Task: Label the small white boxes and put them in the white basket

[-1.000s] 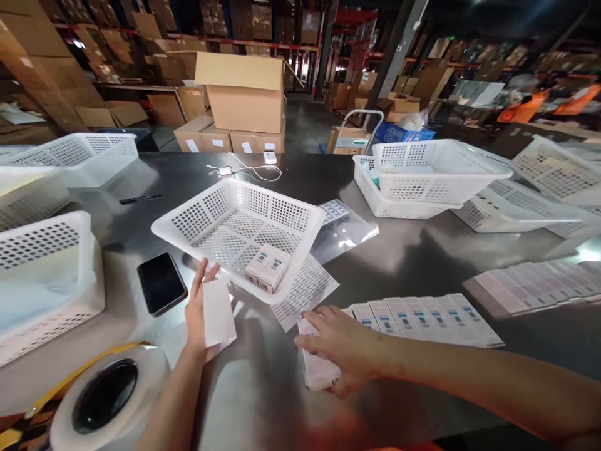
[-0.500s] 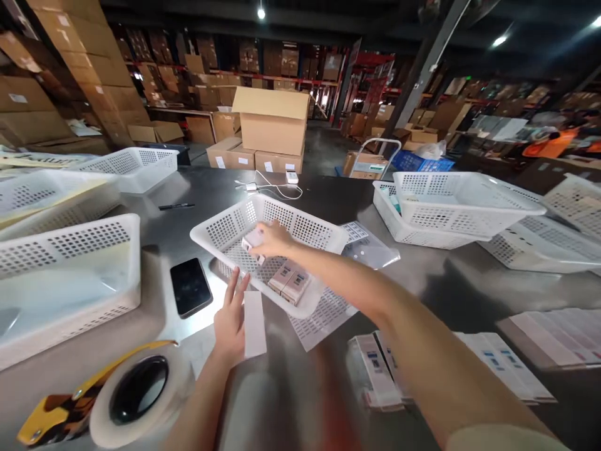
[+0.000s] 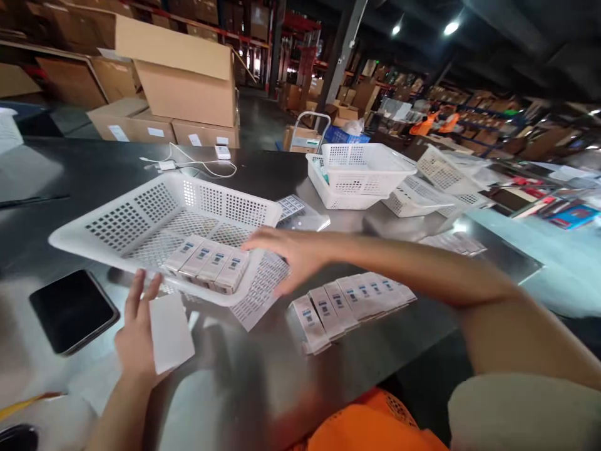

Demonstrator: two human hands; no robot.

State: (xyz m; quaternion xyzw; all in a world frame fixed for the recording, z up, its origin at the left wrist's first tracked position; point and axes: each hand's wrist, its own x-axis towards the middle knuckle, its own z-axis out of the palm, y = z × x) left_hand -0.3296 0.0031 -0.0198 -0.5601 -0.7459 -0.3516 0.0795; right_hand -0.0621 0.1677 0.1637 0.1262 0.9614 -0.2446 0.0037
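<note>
A white perforated basket [image 3: 117, 210] stands before me, with several small white boxes [image 3: 206, 260] with printed labels lined up along its near side. My left hand [image 3: 137, 341] is at the basket's near rim, two fingers stretched up against it. It holds a plain white box [image 3: 171, 332] on its right side; the thumb is hidden. My right hand [image 3: 298, 254] is at the basket's right end, fingers apart and slightly curved, with nothing visible in them. Below the right forearm lies a row of similar labelled boxes [image 3: 338, 307] on the metal table.
A black phone [image 3: 72, 310] lies left of the basket. A printed sheet [image 3: 260, 291] sits under its right end, and a plastic bag with labels [image 3: 303, 216] lies behind. White cable [image 3: 200, 164], stacked baskets [image 3: 361, 172] and a tape roll [image 3: 42, 426] are around. Cartons [image 3: 188, 88] stand beyond the table.
My right hand has let go of the box it held inside the basket and moved out to the right. More boxes now stand in the basket's row. The view has turned right.
</note>
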